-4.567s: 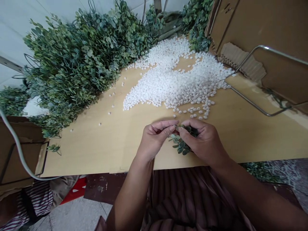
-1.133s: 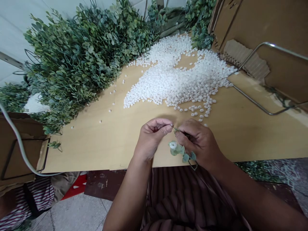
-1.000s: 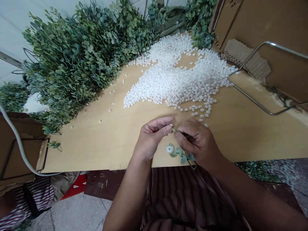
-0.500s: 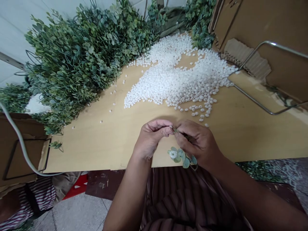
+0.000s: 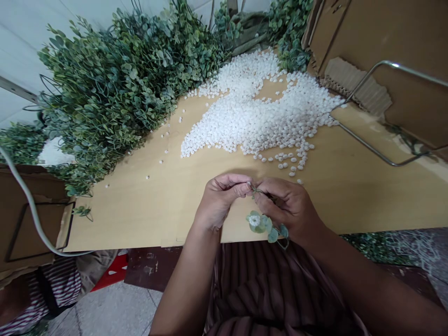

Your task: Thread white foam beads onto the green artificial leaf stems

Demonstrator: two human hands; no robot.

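My right hand (image 5: 285,200) is closed around the thin stem of an artificial eucalyptus sprig (image 5: 273,234). The sprig's round grey-green leaves hang below the fingers, and a small white bead-like blossom (image 5: 255,220) sits at one leafy tip. Thumb and forefinger of my left hand (image 5: 224,198) pinch together at another stem tip (image 5: 255,189), where a tiny white bead (image 5: 248,183) just shows; the fingers hide most of it. Both hands nearly touch, low over the front part of the table (image 5: 168,200).
A wide heap of white beads (image 5: 252,116) lies beyond my hands, with loose ones nearer. Piled greenery (image 5: 119,88) fills the back left. At right a metal wire frame (image 5: 371,147) stands by a cardboard box (image 5: 392,37). Another person's striped sleeve (image 5: 65,284) shows lower left.
The hanging leaves with the white blossom have shifted slightly right. My hands stay in almost the same place, fingers still pinched at the stem tip.
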